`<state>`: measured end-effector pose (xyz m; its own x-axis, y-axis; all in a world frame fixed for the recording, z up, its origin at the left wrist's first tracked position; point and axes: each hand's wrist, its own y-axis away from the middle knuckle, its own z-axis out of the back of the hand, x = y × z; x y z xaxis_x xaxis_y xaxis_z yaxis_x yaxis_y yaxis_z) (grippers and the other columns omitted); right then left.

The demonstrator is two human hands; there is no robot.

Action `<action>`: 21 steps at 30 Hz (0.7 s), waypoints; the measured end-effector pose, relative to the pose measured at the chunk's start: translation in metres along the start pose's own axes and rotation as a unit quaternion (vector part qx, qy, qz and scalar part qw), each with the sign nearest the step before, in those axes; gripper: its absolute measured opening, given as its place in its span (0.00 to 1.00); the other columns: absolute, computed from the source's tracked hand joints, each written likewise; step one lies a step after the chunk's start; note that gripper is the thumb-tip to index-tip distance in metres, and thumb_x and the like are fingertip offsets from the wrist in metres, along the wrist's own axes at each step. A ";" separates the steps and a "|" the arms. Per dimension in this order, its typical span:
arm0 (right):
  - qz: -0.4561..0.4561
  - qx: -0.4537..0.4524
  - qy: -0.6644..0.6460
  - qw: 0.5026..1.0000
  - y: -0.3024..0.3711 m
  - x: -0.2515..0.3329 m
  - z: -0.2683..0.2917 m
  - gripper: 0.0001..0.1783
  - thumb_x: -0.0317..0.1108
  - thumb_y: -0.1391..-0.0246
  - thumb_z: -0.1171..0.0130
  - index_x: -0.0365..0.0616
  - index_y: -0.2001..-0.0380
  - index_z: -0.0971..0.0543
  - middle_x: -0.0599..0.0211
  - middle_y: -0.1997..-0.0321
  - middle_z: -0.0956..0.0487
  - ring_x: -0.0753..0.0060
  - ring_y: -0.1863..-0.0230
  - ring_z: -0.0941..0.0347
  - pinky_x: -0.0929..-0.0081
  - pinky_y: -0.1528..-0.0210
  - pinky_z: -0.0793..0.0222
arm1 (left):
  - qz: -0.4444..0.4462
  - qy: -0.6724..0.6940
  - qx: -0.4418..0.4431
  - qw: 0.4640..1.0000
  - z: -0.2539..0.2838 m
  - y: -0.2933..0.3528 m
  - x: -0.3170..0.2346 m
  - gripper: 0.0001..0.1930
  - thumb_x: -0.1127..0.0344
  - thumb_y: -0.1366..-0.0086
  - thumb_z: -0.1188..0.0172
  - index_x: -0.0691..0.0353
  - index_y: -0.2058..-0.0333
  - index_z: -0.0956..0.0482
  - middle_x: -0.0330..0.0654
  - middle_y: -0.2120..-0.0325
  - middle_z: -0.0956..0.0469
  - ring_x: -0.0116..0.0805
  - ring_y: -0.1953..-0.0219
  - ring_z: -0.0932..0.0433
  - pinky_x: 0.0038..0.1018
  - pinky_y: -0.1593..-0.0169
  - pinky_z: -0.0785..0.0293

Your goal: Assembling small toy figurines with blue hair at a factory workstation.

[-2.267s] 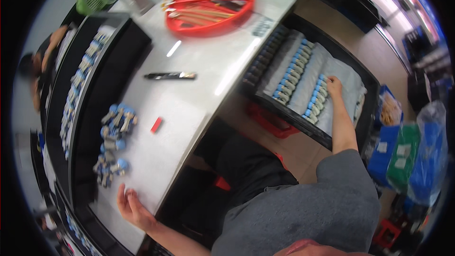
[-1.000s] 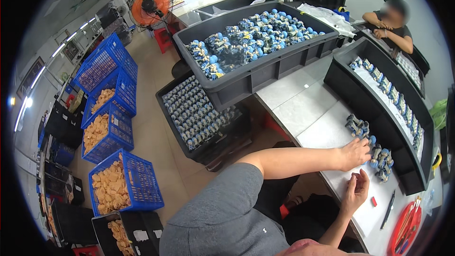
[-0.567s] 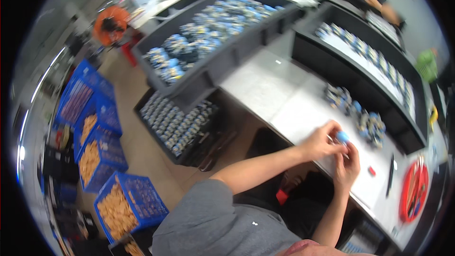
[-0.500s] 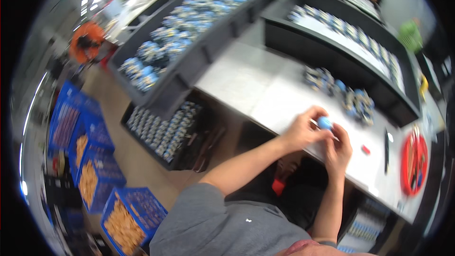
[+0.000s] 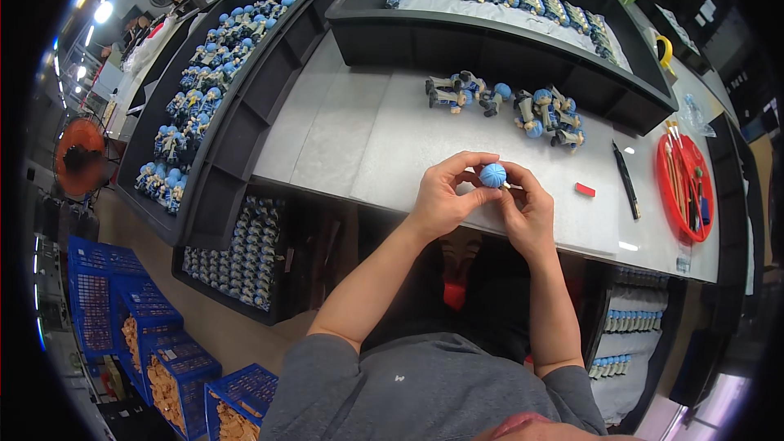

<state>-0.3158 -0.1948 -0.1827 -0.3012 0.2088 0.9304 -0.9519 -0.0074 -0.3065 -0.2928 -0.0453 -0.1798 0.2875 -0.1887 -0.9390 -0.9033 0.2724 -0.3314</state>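
Note:
Both hands hold a small figurine [image 5: 493,175] over the front edge of the white worktable [image 5: 327,135]. Its round, ribbed blue top points up at me, while fingers hide most of the body. My left hand [image 5: 447,194] pinches it from the left with thumb and fingers. From the right, my right hand [image 5: 527,206] grips it, fingers curled round its side. Beyond the hands lie two loose groups of similar figurines with blue caps, one group [image 5: 449,91] at the left and another [image 5: 549,118] at the right.
A red block [image 5: 585,189], a black pen [image 5: 626,180] and a red tray [image 5: 665,188] of brushes lie to the right. Black crates [image 5: 498,61] of figurines stand at the back and left [image 5: 220,188]. Blue baskets [image 5: 102,257] sit on the floor.
The whole view has swung, so the table and crates sit at a different angle and the picture is sharper. Both hands still hold the figurine, its ribbed top now plainly visible.

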 end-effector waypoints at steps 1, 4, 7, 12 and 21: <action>-0.001 0.000 0.003 1.000 0.000 0.000 0.000 0.17 0.19 0.52 0.47 0.37 0.56 0.27 0.59 0.64 0.23 0.72 0.65 0.24 0.78 0.62 0.30 | -0.004 -0.005 0.005 1.000 0.000 0.000 0.001 0.20 0.80 0.49 0.37 0.67 0.55 0.27 0.41 0.61 0.25 0.28 0.59 0.26 0.25 0.55 0.27; 0.001 -0.002 0.010 1.000 0.000 0.000 -0.001 0.17 0.19 0.52 0.47 0.37 0.56 0.27 0.59 0.64 0.23 0.72 0.65 0.24 0.78 0.62 0.30 | -0.029 -0.005 0.011 1.000 0.001 0.000 0.003 0.20 0.80 0.50 0.37 0.67 0.56 0.26 0.41 0.62 0.25 0.28 0.59 0.26 0.24 0.55 0.27; 0.000 0.002 0.003 1.000 0.000 0.000 -0.001 0.17 0.21 0.52 0.44 0.37 0.56 0.28 0.59 0.65 0.23 0.73 0.66 0.25 0.78 0.63 0.30 | -0.010 0.021 -0.017 1.000 -0.001 0.000 -0.001 0.19 0.79 0.48 0.38 0.66 0.55 0.27 0.41 0.63 0.25 0.27 0.60 0.26 0.24 0.57 0.27; -0.014 0.007 -0.012 1.000 -0.001 0.006 0.001 0.18 0.26 0.51 0.41 0.37 0.55 0.28 0.60 0.65 0.23 0.75 0.67 0.25 0.79 0.64 0.30 | 0.091 0.144 -0.082 0.982 0.001 -0.011 -0.004 0.19 0.71 0.42 0.41 0.68 0.52 0.30 0.41 0.66 0.25 0.24 0.66 0.26 0.20 0.63 0.26; -0.009 0.010 -0.024 1.000 -0.001 0.004 0.001 0.20 0.29 0.51 0.39 0.36 0.54 0.28 0.62 0.66 0.23 0.77 0.66 0.27 0.81 0.63 0.31 | 0.146 0.192 -0.060 0.968 0.010 -0.012 0.001 0.19 0.58 0.33 0.54 0.65 0.50 0.30 0.39 0.64 0.24 0.25 0.64 0.26 0.23 0.60 0.27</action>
<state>-0.3162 -0.1949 -0.1782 -0.2858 0.1623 0.9445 -0.9580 -0.0246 -0.2856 -0.2787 -0.0396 -0.1782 -0.1054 -0.4641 -0.8795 -0.9653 0.2601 -0.0216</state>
